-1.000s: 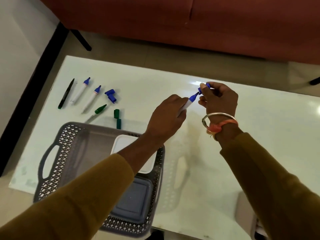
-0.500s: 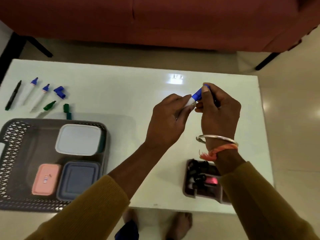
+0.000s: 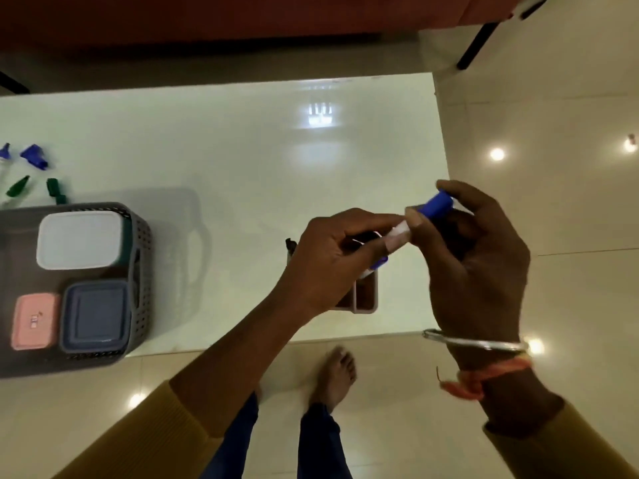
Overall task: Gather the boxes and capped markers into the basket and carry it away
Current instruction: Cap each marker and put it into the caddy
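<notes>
My left hand (image 3: 340, 261) grips the white barrel of a blue marker (image 3: 397, 236), and my right hand (image 3: 473, 264) pinches its blue cap (image 3: 436, 206), which sits on the marker's tip. Both hands hover over the white table's right part. The grey basket (image 3: 140, 271) stands at the table's left front and holds a white box (image 3: 79, 238), a dark blue box (image 3: 95, 314) and a pink box (image 3: 34, 321). Loose blue caps (image 3: 34, 156), a green cap (image 3: 53, 188) and uncapped markers (image 3: 17, 186) lie behind the basket.
A small brown tray (image 3: 364, 299) sits under my left hand near the table's front edge, mostly hidden. A dark marker end (image 3: 289, 244) pokes out beside it. A red sofa (image 3: 207, 15) stands behind the table. My bare foot (image 3: 335, 375) is on the tiled floor.
The view has swung right and down, so the basket now sits at the far left. The blue cap has gone onto the marker tip, and both hands have shifted right.
</notes>
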